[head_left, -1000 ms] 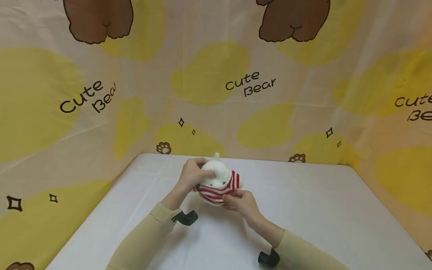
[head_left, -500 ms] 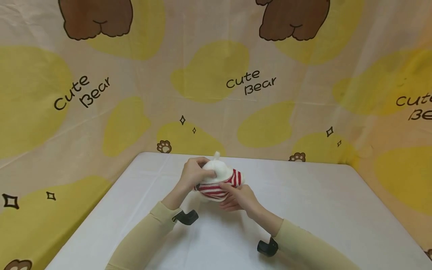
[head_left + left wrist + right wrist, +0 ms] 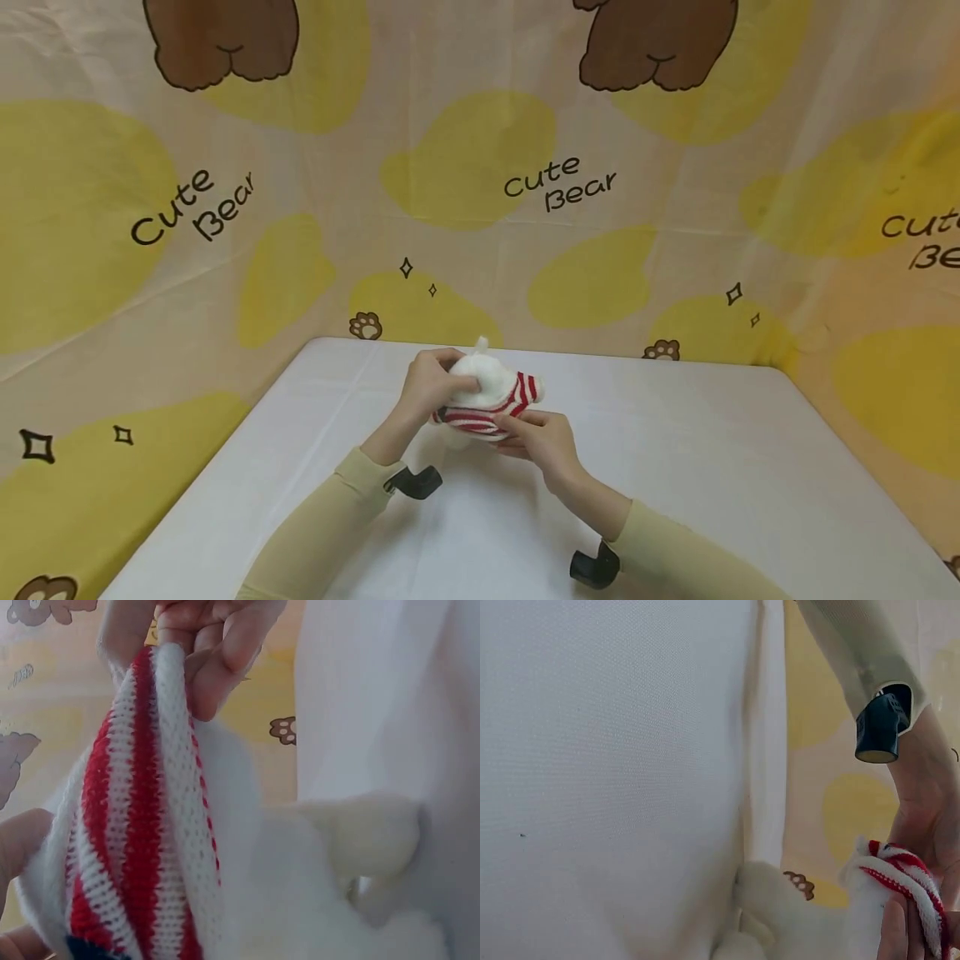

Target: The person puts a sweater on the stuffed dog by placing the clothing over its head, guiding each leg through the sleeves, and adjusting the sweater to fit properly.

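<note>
Left hand (image 3: 431, 385) grips white plush (image 3: 487, 379) w/ curled fingers, right hand (image 3: 543, 437) pinches its striped sweater (image 3: 487, 414) hem (red/white knit), above table (image 3: 712, 467).

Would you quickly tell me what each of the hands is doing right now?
Left hand: grips the white plush toy.
Right hand: pinches the hem of the toy's red-and-white striped sweater.

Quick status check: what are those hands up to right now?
Left hand grips white plush toy. Right hand pinches its red-striped sweater. Nothing in the way.
</note>
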`<action>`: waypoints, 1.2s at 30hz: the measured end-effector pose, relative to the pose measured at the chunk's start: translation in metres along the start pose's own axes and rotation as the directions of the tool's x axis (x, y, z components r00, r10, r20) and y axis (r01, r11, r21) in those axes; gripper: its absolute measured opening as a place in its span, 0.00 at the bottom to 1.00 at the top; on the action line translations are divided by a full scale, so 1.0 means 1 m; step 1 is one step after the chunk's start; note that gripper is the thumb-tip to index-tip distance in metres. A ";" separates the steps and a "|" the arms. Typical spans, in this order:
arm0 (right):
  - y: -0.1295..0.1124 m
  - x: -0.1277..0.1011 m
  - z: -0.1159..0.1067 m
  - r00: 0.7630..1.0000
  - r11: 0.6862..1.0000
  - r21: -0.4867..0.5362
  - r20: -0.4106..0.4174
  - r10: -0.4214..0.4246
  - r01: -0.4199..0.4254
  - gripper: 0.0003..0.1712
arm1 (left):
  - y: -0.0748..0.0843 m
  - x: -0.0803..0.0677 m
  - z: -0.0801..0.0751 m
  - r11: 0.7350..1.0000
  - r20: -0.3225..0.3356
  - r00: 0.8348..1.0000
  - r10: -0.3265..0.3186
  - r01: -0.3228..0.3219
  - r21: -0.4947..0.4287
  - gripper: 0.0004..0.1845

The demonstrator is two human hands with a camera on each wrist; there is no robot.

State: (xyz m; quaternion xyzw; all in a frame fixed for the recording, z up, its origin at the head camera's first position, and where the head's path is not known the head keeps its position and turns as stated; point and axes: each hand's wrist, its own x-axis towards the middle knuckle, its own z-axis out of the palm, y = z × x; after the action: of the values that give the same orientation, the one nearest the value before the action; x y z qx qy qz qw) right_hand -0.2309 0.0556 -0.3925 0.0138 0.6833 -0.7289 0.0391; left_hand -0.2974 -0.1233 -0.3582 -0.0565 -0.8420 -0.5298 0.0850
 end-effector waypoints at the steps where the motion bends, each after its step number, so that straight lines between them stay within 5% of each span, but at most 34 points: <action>1: 0.000 0.000 0.000 1.000 1.000 0.006 -0.010 -0.002 0.003 0.15 | 0.000 0.000 0.000 1.000 -0.003 1.000 -0.003 0.003 0.000 0.16; 15: 0.007 -0.009 -0.005 0.998 0.995 -0.095 0.053 -0.027 0.032 0.15 | -0.001 0.006 0.001 0.995 -0.056 0.995 -0.086 0.082 -0.062 0.17; 27: 0.017 0.001 -0.011 0.993 0.986 -0.161 0.096 0.064 -0.048 0.16 | -0.003 0.004 -0.002 0.989 0.007 0.994 -0.105 0.105 -0.109 0.17; 36: 0.021 0.017 -0.018 0.987 0.981 -0.187 0.142 0.074 -0.046 0.19 | -0.002 0.000 -0.006 0.992 0.059 0.996 -0.060 0.066 -0.104 0.18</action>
State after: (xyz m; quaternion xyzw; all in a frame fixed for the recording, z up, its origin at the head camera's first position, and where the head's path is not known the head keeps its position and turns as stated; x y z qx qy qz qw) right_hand -0.2471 0.0711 -0.4161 -0.0236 0.7418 -0.6606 0.1131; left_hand -0.2975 -0.1294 -0.3574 -0.0490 -0.8162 -0.5741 0.0418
